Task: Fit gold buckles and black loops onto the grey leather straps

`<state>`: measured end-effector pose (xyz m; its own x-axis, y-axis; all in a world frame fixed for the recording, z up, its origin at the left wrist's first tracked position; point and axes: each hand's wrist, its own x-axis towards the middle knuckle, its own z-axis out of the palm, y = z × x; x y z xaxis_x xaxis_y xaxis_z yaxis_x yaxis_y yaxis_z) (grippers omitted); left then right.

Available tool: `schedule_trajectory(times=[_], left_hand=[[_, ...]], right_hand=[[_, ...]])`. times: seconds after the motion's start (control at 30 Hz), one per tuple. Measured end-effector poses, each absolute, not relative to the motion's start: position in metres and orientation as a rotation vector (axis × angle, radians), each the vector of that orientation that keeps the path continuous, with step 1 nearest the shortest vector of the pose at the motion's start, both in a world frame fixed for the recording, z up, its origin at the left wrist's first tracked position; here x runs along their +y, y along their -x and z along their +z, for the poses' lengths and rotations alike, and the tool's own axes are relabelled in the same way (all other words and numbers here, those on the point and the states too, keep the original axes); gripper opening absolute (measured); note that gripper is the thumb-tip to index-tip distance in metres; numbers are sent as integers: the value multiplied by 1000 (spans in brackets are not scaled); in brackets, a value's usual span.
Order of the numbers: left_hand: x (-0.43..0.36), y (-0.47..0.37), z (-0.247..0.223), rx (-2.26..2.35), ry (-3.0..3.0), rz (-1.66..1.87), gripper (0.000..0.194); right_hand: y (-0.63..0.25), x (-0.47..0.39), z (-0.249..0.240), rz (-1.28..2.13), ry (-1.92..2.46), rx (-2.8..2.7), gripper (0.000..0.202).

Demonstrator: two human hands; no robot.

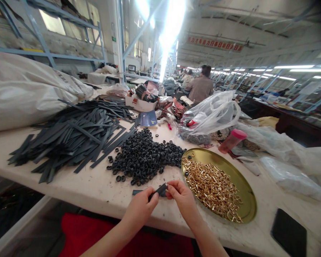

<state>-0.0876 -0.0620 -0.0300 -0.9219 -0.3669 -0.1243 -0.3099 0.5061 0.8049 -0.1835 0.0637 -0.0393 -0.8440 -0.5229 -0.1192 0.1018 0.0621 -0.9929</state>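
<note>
Just above the table's front edge, my left hand (141, 206) grips a dark strip (158, 191), its thumb pressed along the top. The strip's far end points to the right. There my right hand (179, 194) is closed in a pinch, with a small pale, gold-tinted glint at its fingertips, too small to name. Another dark strip (137, 192) lies flat on the table beneath my left hand. Behind my hands is a heap of small black loops (147, 157). Close on the right, a gold-coloured round tray (247, 203) holds many small gold-coloured metal buckles (212, 185).
A pile of long black strips (77, 132) covers the left of the table (101, 192). Behind are a blue booklet (149, 118) and a clear plastic bag (211, 114). A pink-lidded jar (232, 141) and a black phone (289, 232) are at right. A person (202, 87) sits farther back.
</note>
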Motion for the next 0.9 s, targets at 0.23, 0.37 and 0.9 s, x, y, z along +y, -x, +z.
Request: schedule_trajectory(times=[0.23, 0.37, 0.9], left_hand=[[-67, 93, -38, -2670, -639, -1448, 21], [-67, 93, -39, -2575, -577, -1718, 25], [-67, 82, -34, -2351, -505, -2145, 23]], right_hand=[[169, 51, -45, -1910, 270, 1690, 26], [166, 44, -51, -1983, 164, 1582, 30], [149, 54, -45, -1809, 235, 1696, 25]])
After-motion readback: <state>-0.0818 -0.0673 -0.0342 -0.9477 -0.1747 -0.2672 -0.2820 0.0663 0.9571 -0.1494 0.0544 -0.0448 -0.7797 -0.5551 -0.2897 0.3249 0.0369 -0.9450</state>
